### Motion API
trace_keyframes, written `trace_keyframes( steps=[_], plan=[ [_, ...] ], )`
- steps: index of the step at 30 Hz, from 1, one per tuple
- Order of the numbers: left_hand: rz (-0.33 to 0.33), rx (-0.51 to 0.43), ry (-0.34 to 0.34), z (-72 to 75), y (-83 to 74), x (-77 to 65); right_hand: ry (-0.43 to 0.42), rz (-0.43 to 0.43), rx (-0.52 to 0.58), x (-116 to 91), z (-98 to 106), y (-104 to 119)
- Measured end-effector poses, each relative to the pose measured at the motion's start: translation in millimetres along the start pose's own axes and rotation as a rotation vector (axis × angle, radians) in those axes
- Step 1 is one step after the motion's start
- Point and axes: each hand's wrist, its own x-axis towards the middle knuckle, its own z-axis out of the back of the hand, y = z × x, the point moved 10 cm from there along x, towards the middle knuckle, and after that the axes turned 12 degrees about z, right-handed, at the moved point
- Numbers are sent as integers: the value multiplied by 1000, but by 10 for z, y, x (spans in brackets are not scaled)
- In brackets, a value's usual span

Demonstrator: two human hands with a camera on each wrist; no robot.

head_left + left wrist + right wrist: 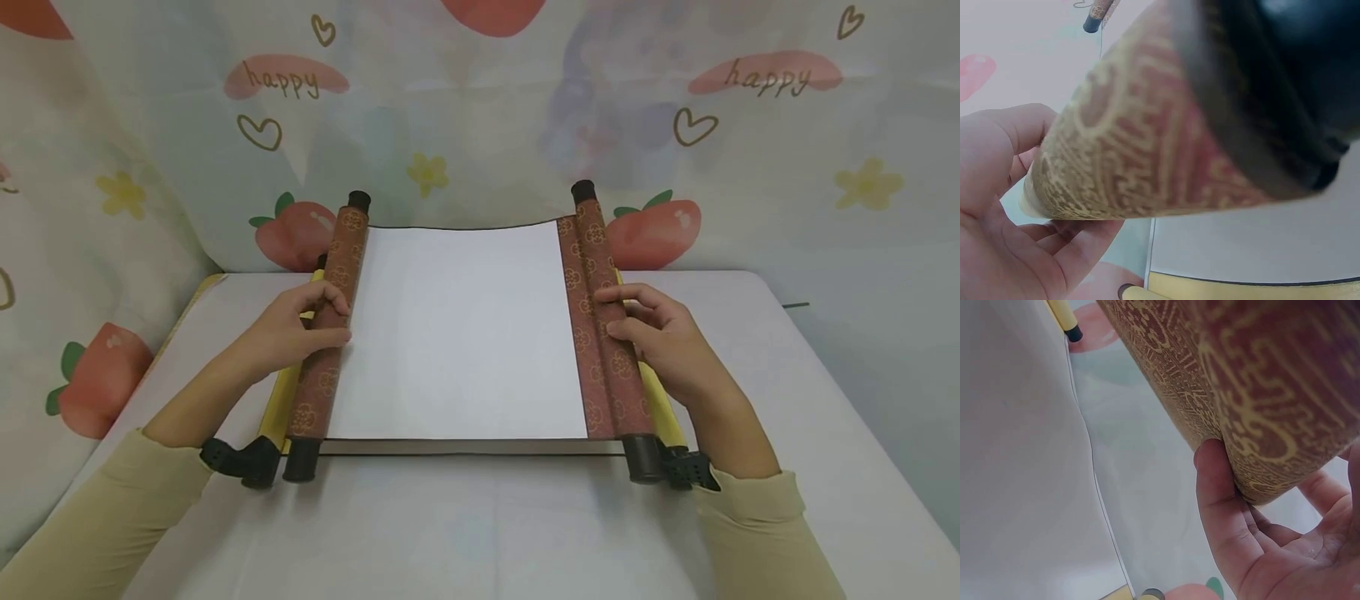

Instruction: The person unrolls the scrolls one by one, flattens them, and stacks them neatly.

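A hanging scroll with blank white paper [457, 333] is spread between two rollers covered in reddish-brown patterned cloth with black end caps. My left hand [292, 329] grips the left roller [324, 383], thumb on the paper side; the left wrist view shows its fingers around the patterned cloth [1116, 144]. On the other side, my right hand [667, 337] pinches the right roller [624, 375] between thumb and fingers. A strip of the same cloth [577, 333] shows beside that roller. Beneath lies a second scroll with yellow rollers [279, 404], mostly covered by the upper one.
A white-covered table [450, 533] bears both scrolls. Behind it hangs a pale cloth backdrop [480, 108] printed with peaches, hearts and flowers. Black straps [240, 460] with devices sit on both wrists, close to the rollers' near end caps.
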Motion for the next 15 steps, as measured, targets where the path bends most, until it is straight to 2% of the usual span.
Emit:
trace_keyframes(
  steps=[6,15],
  plan=[
    [-10,-2,-4,10,-3,1,-6,5,-14,-8,26,8],
    [21,-9,-11,22,21,0,-8,6,-23,-7,26,3]
  ],
)
